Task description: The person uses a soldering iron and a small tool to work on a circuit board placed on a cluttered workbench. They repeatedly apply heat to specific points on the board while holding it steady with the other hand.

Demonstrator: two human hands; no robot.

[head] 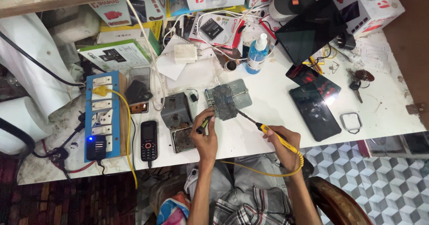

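The right hand (280, 138) is gripping a yellow-handled soldering iron (268, 131), its tip touching the grey circuit board (225, 101); the left hand (204, 133), just left, is pinching dark slim tweezers (203, 125).

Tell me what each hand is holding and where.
Right hand holds the yellow soldering iron by its handle; left hand pinches a small dark tool near its end.

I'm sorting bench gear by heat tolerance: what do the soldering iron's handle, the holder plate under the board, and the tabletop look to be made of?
Soldering iron: the handle looks like glossy yellow plastic and the tip shaft dark metal. Holder plate: a dull grey sheen with slots suggests brushed metal, probably aluminium or steel. Tabletop: a smooth white surface, scuffed and stained, likely laminate over board, though the core is hidden.
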